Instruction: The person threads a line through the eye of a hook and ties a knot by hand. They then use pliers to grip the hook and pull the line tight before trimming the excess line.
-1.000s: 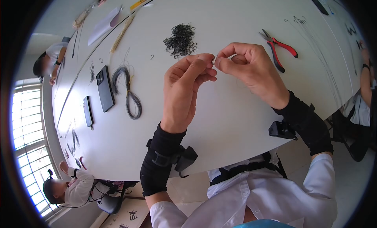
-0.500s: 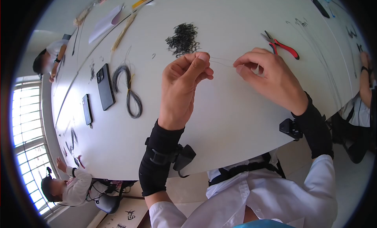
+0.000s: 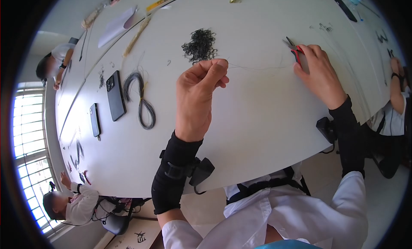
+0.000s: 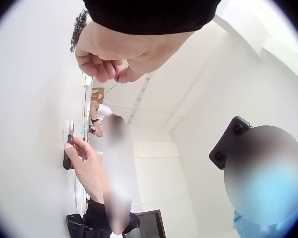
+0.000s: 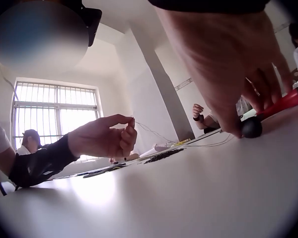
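Observation:
My left hand (image 3: 196,98) pinches a thin clear fishing line (image 3: 264,69) between thumb and forefinger. Whatever else lies under those fingertips is hidden. From there the line runs in fine strands toward my right hand (image 3: 321,75). That hand has come down at the table on red-handled pliers (image 3: 295,54), thumb on one handle and fingers on the other. In the right wrist view a black handle end (image 5: 252,127) shows beside the thumb. Behind my left hand lies a pile of small black fish hooks (image 3: 199,44).
On the left are a coil of dark line (image 3: 148,111), a large phone (image 3: 115,96) and a smaller phone (image 3: 95,120). Several hooks with long lines (image 3: 326,27) lie at right. Other people sit around the table (image 3: 253,133).
My right hand has moved away from the left fingertips, rightward, drawing out line, and now grips the pliers. The left hand stays nearly in place, still pinching.

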`<state>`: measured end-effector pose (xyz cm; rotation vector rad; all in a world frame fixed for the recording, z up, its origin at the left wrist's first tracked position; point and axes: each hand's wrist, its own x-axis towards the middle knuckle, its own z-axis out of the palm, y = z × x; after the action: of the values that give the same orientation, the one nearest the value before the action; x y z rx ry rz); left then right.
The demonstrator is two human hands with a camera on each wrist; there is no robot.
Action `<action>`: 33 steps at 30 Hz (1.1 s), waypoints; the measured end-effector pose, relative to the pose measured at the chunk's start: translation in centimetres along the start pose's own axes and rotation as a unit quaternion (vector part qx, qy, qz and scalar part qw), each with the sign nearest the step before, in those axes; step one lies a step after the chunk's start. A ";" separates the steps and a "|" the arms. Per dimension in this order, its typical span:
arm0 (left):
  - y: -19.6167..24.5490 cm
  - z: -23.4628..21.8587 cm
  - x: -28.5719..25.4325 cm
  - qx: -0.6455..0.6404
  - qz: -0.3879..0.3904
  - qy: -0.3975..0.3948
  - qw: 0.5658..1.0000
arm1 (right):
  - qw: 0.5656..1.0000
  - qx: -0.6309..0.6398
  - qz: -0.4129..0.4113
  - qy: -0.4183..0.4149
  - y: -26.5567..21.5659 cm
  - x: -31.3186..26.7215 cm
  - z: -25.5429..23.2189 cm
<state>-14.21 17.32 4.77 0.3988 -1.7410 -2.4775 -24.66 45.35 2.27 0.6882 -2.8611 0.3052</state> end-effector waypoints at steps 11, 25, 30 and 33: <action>0.0 -0.1 0.1 -0.021 0.049 0.034 0.998 | 0.955 0.292 0.045 -0.014 -4.5 -0.9 -5.0; 0.1 0.4 -0.5 -0.011 0.044 0.014 0.999 | 0.917 0.386 -0.092 -0.023 -10.9 -1.2 -2.6; 0.0 0.3 -0.4 -0.011 0.046 0.007 0.999 | 0.911 0.402 -0.094 -0.030 -11.3 -1.1 -2.5; 0.0 0.2 -0.4 -0.013 0.045 0.005 0.999 | 0.912 0.400 -0.081 -0.042 -11.3 -1.0 -2.7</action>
<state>-13.89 17.62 4.92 0.3239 -1.6810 -2.4298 -18.12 36.55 6.39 1.0662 -2.6540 1.4910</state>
